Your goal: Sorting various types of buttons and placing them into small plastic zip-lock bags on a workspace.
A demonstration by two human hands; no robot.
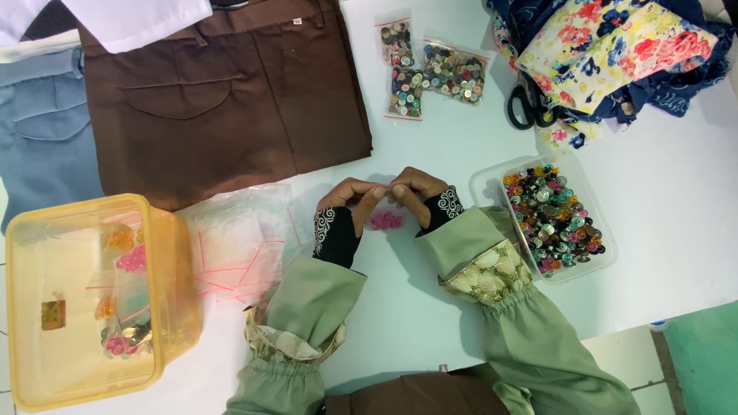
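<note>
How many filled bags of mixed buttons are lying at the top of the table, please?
3: an upper small bag, a lower small bag beneath it, and a wider bag to their right. Others may be hidden.

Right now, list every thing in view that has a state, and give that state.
left hand: pinching the top edge of the small bag
right hand: pinching the same edge
small clear bag of pink buttons: held between both hands
yellow plastic tub: open, filled bags inside
clear tray of mixed buttons: open, nearly full
brown trousers: folded flat
scissors: partly under floral fabric
</note>
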